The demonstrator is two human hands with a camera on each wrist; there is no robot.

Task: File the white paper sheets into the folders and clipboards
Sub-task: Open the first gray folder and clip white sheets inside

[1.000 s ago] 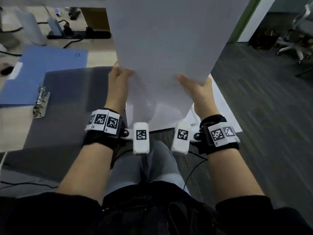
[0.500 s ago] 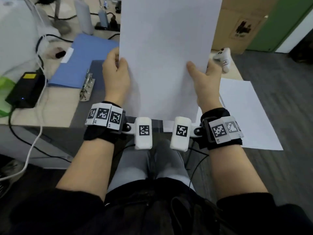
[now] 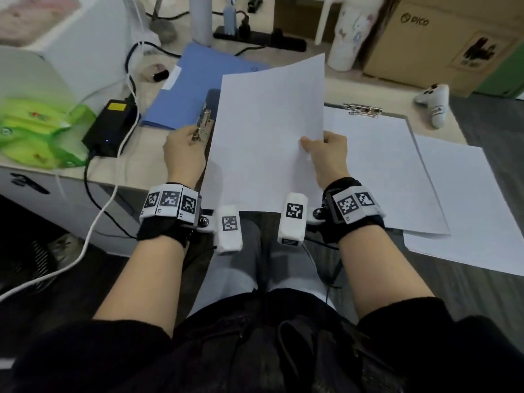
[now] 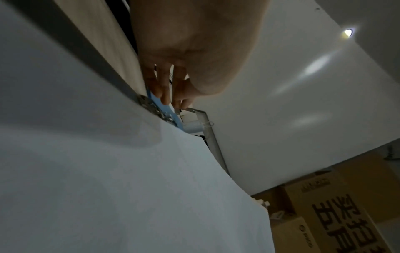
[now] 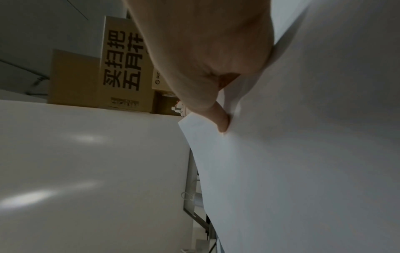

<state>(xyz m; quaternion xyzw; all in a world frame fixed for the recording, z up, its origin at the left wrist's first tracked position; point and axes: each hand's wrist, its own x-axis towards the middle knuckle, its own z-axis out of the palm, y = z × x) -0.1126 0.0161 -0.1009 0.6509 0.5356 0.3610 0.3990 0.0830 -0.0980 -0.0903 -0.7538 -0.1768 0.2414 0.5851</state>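
Since half a sec ago, L hand (image 3: 184, 154) has let go of the white sheet (image 3: 269, 134) and gone to the metal clip (image 3: 202, 127) of the grey clipboard (image 3: 212, 95) lying under the sheet; head cam has also dipped, so more worktop (image 3: 154, 154) shows. R hand (image 3: 329, 157) alone holds the sheet now, thumb on top at its right edge, fingers (image 5: 223, 123) curled beneath, pinching it. Sheet hangs tilted above the grey clipboard, far corner lifted, near edge over my lap.

L wrist cam: L fingers (image 4: 164, 89) pressed together, tips at the clip, w/ the blue folder (image 3: 192, 86) just beyond. I can't tell if they actually squeeze the clip or only touch it.

To the right I see a 2nd clipboard (image 3: 408, 123) w/ paper already under its clip (image 3: 361, 110), and loose white sheets (image 3: 476, 211) jutting past the worktop edge. Blue folder lies shut, behind-left of the grey clipboard, white label on its cover.

Also on the worktop: black power brick (image 3: 110, 126) w/ white cable (image 3: 119, 171), green packet (image 3: 39, 131) at left, power strip (image 3: 261, 41) at the back, white bottle (image 3: 348, 32), white VR controller (image 3: 432, 106) and a cardboard PICO box (image 3: 442, 43) at right.
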